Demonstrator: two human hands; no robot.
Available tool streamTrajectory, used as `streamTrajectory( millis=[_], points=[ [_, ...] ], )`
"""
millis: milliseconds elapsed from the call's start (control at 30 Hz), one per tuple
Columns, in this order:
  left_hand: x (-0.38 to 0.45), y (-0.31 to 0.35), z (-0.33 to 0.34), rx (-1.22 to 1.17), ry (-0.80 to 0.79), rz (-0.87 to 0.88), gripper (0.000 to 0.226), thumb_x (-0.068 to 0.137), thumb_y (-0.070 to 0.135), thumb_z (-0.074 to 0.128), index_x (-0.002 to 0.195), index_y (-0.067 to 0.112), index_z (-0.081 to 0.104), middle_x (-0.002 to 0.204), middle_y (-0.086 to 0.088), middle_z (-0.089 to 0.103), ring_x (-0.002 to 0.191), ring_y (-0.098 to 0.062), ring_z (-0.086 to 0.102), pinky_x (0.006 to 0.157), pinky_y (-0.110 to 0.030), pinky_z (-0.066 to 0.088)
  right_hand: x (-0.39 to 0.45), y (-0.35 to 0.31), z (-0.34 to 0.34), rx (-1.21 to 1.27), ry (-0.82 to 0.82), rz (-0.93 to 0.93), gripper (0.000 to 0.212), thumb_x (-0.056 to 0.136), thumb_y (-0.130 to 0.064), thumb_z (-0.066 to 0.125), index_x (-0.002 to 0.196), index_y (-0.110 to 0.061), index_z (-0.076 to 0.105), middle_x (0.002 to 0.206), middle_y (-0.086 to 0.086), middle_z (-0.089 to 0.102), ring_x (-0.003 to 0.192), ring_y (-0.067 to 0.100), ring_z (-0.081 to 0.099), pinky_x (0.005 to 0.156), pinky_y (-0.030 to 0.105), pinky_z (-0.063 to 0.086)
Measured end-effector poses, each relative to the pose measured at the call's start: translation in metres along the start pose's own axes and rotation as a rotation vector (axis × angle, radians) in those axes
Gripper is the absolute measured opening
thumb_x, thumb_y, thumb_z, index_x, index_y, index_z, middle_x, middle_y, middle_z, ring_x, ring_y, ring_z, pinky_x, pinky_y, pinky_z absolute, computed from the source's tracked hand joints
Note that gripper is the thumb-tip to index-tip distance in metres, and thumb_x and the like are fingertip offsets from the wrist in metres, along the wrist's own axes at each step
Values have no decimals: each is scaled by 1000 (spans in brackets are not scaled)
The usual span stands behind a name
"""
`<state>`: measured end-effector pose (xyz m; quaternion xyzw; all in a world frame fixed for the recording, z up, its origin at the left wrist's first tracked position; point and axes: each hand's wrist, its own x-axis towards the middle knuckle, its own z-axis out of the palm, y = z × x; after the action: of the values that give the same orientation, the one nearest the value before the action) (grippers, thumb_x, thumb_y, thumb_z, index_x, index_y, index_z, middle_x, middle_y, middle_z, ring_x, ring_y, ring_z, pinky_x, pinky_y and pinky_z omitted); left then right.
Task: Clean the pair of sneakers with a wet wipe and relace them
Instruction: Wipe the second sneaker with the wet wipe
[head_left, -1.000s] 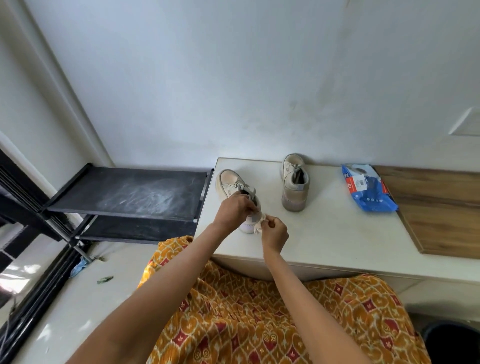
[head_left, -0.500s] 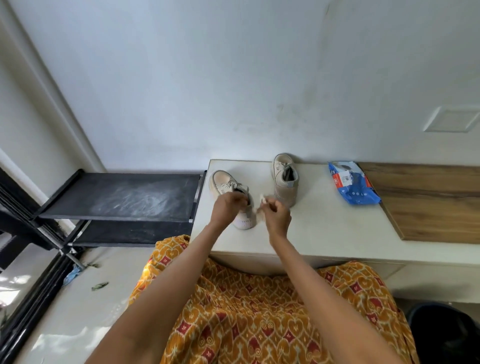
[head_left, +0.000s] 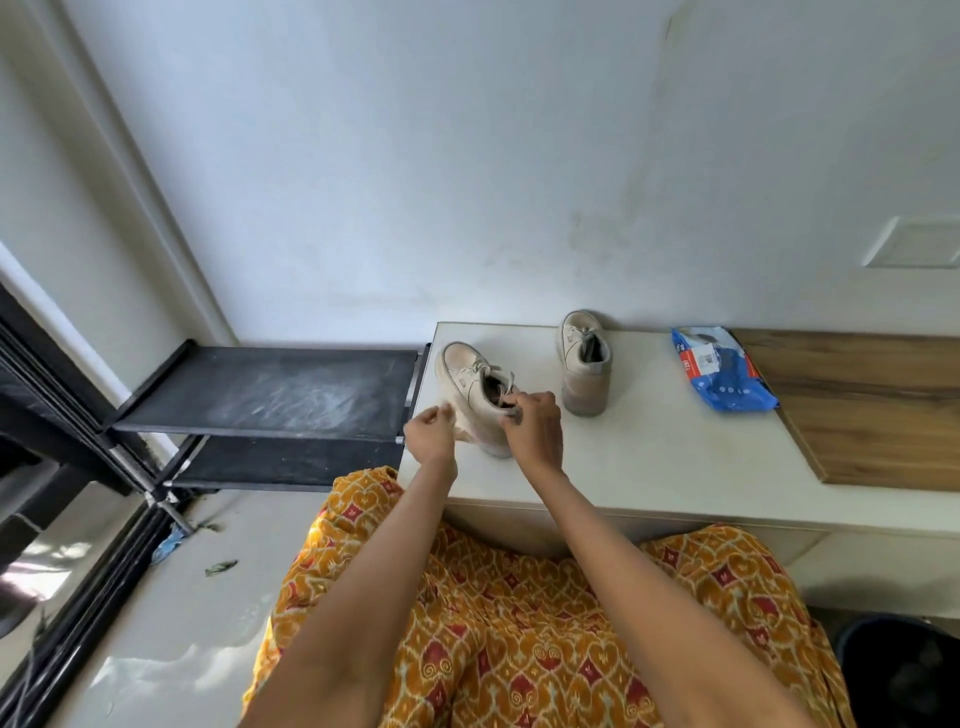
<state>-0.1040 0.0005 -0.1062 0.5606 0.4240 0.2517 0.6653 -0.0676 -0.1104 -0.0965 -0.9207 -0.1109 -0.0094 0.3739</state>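
Observation:
Two beige sneakers stand on the white table (head_left: 649, 467). The near sneaker (head_left: 465, 382) is at the table's left edge, toe pointing away, its laces loose at the collar. My right hand (head_left: 532, 428) pinches a lace end at the collar's right side. My left hand (head_left: 431, 436) is just left of the heel, fingers curled, pinching a pale blurred strip that looks like the other lace end. The other sneaker (head_left: 584, 364) stands apart near the wall. A blue wet wipe pack (head_left: 722, 371) lies to its right.
A wooden board (head_left: 872, 410) covers the table's right part. A black two-tier rack (head_left: 270, 389) stands left of the table. The white wall is right behind the table. A dark bin (head_left: 904, 670) sits on the floor at lower right. My patterned orange skirt fills the foreground.
My left hand came off the top of the near sneaker and moved to its left side. My right hand moved from beside the heel up to the collar. The camera shifted.

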Motion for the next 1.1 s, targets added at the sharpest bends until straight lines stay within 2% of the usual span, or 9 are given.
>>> streamTrajectory(
  millis=[167, 267, 367, 467, 533, 667, 733, 933, 1100],
  points=[
    [5, -2, 30, -71, 54, -26, 23, 83, 12, 69, 104, 2, 68, 96, -11, 70, 88, -21, 66, 76, -25, 53, 4, 8, -1, 22, -14, -35, 27, 86, -14, 60, 111, -16, 68, 110, 9, 69, 102, 28, 61, 81, 30, 45],
    [-7, 2, 48, -38, 39, 84, 16, 86, 11, 65, 98, 2, 70, 93, -10, 70, 81, -15, 62, 72, -19, 47, 10, 9, -4, 25, 11, -58, 23, 86, -14, 59, 106, -16, 71, 103, 9, 72, 96, 29, 64, 76, 31, 47],
    [-24, -17, 51, 79, 29, 243, 13, 87, 14, 64, 95, 5, 69, 90, -3, 67, 80, -9, 58, 67, -3, 39, 11, 13, 0, -8, 24, -122, 22, 90, -18, 57, 107, -16, 70, 99, 10, 72, 91, 29, 65, 71, 32, 47],
    [-32, -32, 52, 110, 41, 300, 10, 87, 9, 63, 95, 4, 68, 89, -2, 63, 79, -8, 56, 67, 0, 38, 8, 18, 5, -9, 57, -122, 25, 93, -21, 53, 113, -17, 68, 103, 11, 70, 93, 29, 64, 72, 33, 48],
    [-30, -30, 50, 99, 67, 259, 10, 87, 8, 62, 94, 4, 68, 89, -3, 65, 79, -9, 57, 70, -5, 41, 8, 19, 3, -2, 42, -119, 26, 92, -22, 54, 114, -18, 67, 105, 10, 70, 95, 28, 64, 74, 33, 48],
    [-4, -32, 43, -94, 144, -78, 9, 85, 6, 65, 92, 3, 69, 88, -9, 70, 76, -16, 63, 76, -26, 54, 13, 17, -1, -4, -13, -106, 27, 92, -20, 55, 115, -21, 67, 110, 8, 68, 101, 27, 61, 81, 31, 46],
    [-7, -31, 46, -94, 130, -72, 7, 83, 7, 67, 89, 5, 71, 84, -8, 71, 80, -19, 66, 81, -31, 55, 14, 17, -1, -2, -12, -104, 27, 91, -19, 55, 115, -20, 68, 110, 8, 69, 101, 27, 62, 81, 31, 46],
    [-39, -49, 58, 76, 42, 138, 3, 83, 8, 65, 81, 8, 68, 78, -3, 70, 74, -16, 63, 75, -29, 50, 17, 21, -2, 2, -14, -97, 26, 91, -20, 56, 113, -20, 68, 109, 8, 70, 99, 27, 64, 80, 33, 48],
    [-17, -39, 51, -95, 188, -98, 4, 85, 9, 66, 86, 5, 67, 85, -9, 69, 78, -18, 61, 79, -30, 52, 20, 16, -5, -40, -31, -102, 28, 91, -17, 53, 114, -21, 68, 108, 12, 68, 101, 30, 61, 78, 31, 45]
  ],
)
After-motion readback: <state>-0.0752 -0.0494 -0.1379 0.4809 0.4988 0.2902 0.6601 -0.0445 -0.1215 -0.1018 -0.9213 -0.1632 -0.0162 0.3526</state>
